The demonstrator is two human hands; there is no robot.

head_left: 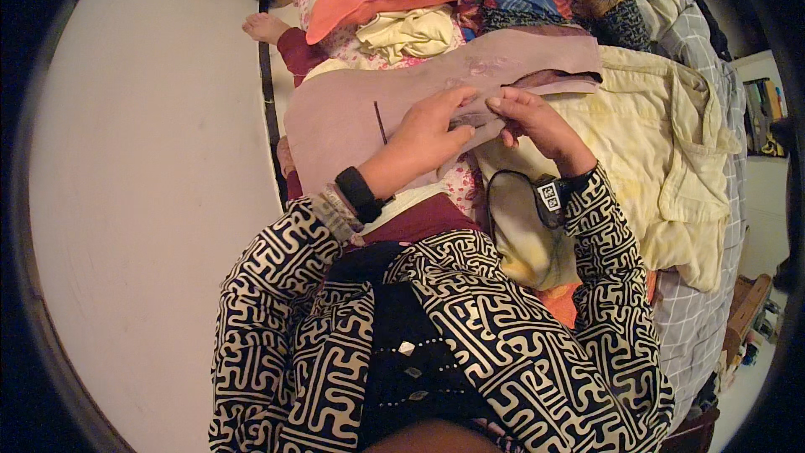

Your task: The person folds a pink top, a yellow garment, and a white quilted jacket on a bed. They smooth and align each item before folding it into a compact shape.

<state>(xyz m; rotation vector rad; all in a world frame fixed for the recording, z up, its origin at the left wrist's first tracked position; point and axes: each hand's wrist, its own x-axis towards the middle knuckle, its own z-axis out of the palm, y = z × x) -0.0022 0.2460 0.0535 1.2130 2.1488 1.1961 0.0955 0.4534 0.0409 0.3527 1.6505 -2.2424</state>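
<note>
Head view, left fingers (457,96) and right fingers (517,101) pinching mauve cloth (331,122), yellowish garment (629,159) at right.

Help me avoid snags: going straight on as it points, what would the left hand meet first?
Likely the long mauve fabric panel, spread just ahead of the left hand; how far below it lies is unclear.
</note>
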